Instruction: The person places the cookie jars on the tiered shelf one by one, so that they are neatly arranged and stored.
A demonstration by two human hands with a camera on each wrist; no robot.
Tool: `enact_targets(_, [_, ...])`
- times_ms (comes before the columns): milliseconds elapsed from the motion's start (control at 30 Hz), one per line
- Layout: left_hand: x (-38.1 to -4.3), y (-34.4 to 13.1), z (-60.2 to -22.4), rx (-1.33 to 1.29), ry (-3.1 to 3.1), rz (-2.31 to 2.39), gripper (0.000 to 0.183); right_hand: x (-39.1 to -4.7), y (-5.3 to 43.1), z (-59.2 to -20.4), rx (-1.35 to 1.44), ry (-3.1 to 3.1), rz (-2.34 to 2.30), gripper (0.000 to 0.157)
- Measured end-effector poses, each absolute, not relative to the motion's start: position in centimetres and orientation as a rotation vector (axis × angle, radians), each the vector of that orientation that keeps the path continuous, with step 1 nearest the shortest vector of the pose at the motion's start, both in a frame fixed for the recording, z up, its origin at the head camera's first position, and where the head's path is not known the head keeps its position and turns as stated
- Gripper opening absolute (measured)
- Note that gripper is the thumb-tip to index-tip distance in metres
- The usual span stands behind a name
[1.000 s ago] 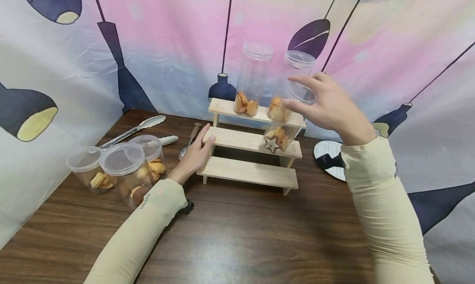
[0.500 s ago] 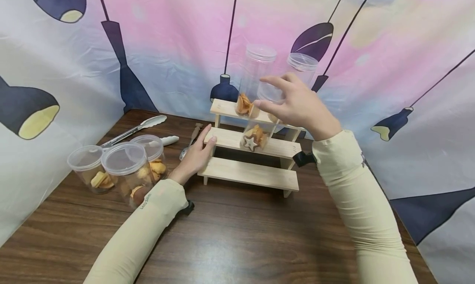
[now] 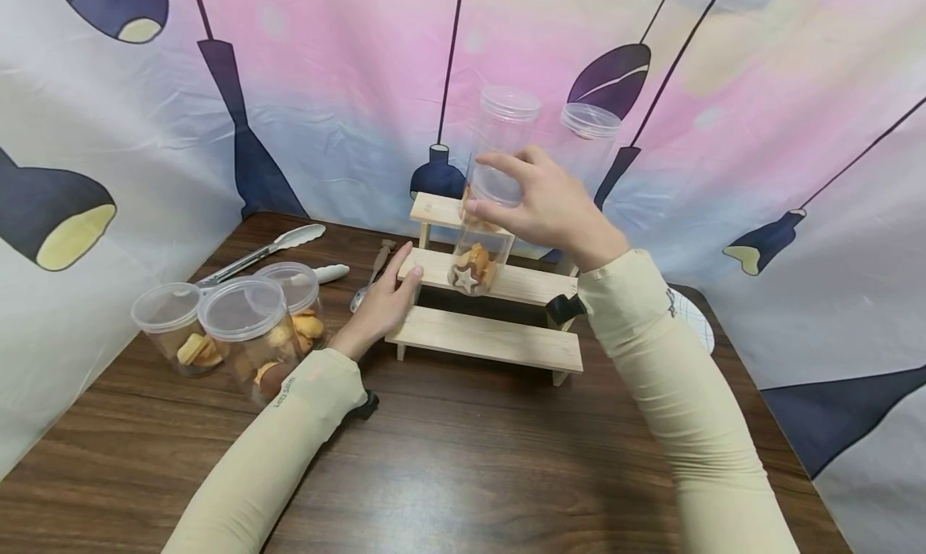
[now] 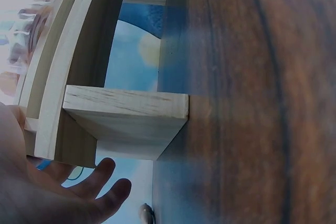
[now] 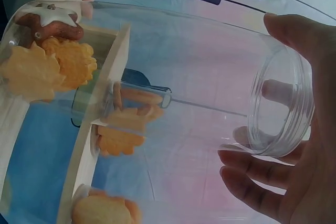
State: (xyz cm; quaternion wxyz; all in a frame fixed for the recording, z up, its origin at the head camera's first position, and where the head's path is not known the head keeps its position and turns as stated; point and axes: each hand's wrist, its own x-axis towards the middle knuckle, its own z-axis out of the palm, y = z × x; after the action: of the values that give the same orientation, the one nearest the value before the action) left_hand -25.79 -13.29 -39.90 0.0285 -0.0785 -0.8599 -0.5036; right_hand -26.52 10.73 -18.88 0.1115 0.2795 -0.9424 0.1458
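My right hand [image 3: 546, 204] grips a tall clear jar [image 3: 476, 268] near its lid, thumb on one side and fingers on the other. Cookies lie in its bottom, one a brown star with white icing [image 5: 55, 22]. The jar's base overlaps the middle tier of a three-step wooden stand [image 3: 485, 337], towards its left half. At that tier's left end, my left hand [image 3: 376, 301] holds the stand, its fingers curled around the shelf end in the left wrist view. Two similar jars stand on the top tier, the left one [image 3: 510, 108] partly behind the held jar, the right one [image 3: 589, 124] mostly behind my right hand.
Three shorter lidded jars with cookies, the nearest jar [image 3: 242, 321] among them, stand on the left of the brown table [image 3: 463, 473]. Tongs [image 3: 249, 260] lie behind them, and a small scoop-like utensil [image 3: 372, 272] lies by the stand. A round white mat [image 3: 694, 321] shows at right.
My right hand has carried the star-cookie jar leftward along the middle tier, from its right end to left of centre. The left hand stays at the stand's left end.
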Motion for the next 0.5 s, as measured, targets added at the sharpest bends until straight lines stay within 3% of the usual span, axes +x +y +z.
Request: enact_targets(500, [-25.72, -13.3, -39.84, -0.238, -2.663, -1.564, 0.063, -26.84, 10.05, -19.45, 0.759, -2.724, 0.448, 0.08])
